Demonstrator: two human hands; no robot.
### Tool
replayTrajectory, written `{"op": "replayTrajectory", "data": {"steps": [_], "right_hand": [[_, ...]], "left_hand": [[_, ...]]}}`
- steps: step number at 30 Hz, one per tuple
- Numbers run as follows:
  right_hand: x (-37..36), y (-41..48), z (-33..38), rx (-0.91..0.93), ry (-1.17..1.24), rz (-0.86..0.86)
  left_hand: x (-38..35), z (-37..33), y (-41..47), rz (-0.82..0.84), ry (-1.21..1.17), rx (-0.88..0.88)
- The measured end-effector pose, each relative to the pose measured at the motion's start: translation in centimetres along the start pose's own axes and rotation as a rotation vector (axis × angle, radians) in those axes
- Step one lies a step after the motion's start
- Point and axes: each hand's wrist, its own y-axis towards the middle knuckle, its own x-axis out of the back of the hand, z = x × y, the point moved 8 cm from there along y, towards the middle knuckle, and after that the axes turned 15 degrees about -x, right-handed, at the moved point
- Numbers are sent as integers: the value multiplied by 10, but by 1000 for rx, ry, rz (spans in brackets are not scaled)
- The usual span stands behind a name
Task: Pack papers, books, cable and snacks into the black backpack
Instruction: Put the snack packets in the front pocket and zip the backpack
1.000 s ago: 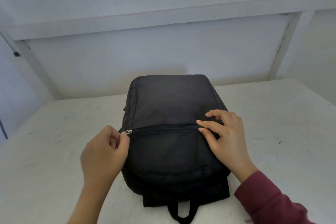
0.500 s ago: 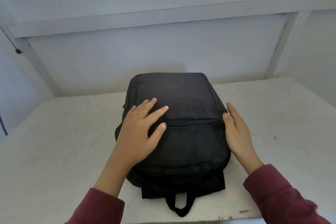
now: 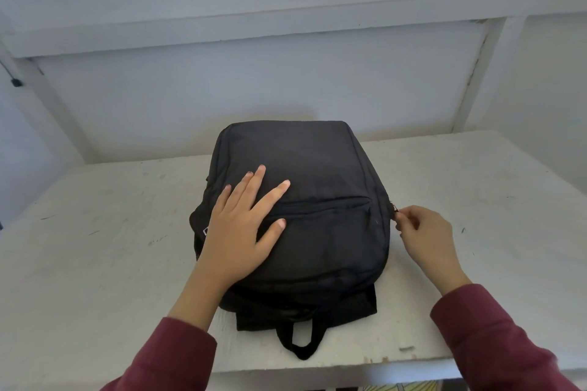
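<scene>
The black backpack (image 3: 317,225) lies flat on the white table (image 3: 95,247), its carry loop (image 3: 301,340) pointing toward me and its front pocket zipped. My left hand (image 3: 244,228) rests flat on the left part of the bag, fingers spread. My right hand (image 3: 425,238) is at the bag's right side, with thumb and fingers pinched on a small zipper pull (image 3: 395,209) of the side zip. No papers, books, cable or snacks are visible.
A pale wall with white beams stands right behind the table. The table's front edge (image 3: 317,368) runs just below the carry loop. A strip of yellowish patterned material (image 3: 400,387) shows beneath that edge.
My left hand went from the front pocket's zipper pull to lying flat on the bag. My right hand slid off the top to the right side and pinched the side zipper pull.
</scene>
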Motion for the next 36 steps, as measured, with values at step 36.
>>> {"op": "replayTrajectory", "data": {"steps": [36], "right_hand": [[-30, -211, 41, 541, -467, -19]], "left_hand": [[20, -95, -104, -133, -274, -223]]}}
